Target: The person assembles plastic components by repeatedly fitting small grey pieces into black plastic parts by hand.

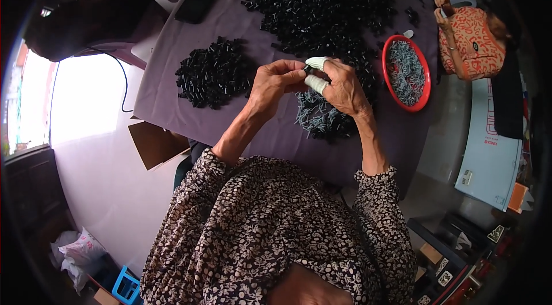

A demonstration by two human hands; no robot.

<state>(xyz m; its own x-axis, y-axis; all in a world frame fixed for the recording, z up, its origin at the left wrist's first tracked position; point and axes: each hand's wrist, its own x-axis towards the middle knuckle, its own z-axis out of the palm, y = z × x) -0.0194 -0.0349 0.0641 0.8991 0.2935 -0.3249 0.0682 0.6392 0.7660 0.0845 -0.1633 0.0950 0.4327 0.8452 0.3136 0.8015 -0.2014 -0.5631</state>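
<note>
My left hand and my right hand meet above the table, fingers closed together on a small black part. White wraps cover the thumb and index finger of my right hand. Fingers partly hide the part, so its exact shape cannot be made out. Below my right hand lies a heap of thin grey screw-like pins. A smaller pile of short black parts sits left of my left hand. Beyond both hands spreads a large mound of similar black parts.
To the right, a red oval bowl holds many grey pins. A dark phone rests at the far left of the purple-clothed table. One person in orange sits at the right; another in dark clothing is at the left.
</note>
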